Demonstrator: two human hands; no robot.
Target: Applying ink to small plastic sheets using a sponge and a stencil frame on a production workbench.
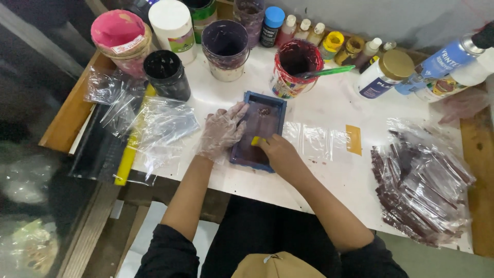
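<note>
A small blue-framed printing screen (pixel 276 105) lies flat on the white table (pixel 329 105), with dark red ink on its mesh. My left hand (pixel 220 133), in a clear plastic glove, presses on the frame's left edge. My bare right hand (pixel 280 153) grips a small yellow squeegee (pixel 256 140) that rests on the mesh near the frame's near end. A clear plastic bag (pixel 316 140) with a yellow strip lies just right of the frame.
Several open paint tubs and bottles crowd the far edge, one red tub (pixel 295 67) holding a green stick. A pile of printed clear bags (pixel 419 185) sits at the right. Loose clear bags (pixel 154 126) and a yellow-edged black tool (pixel 126 154) lie left.
</note>
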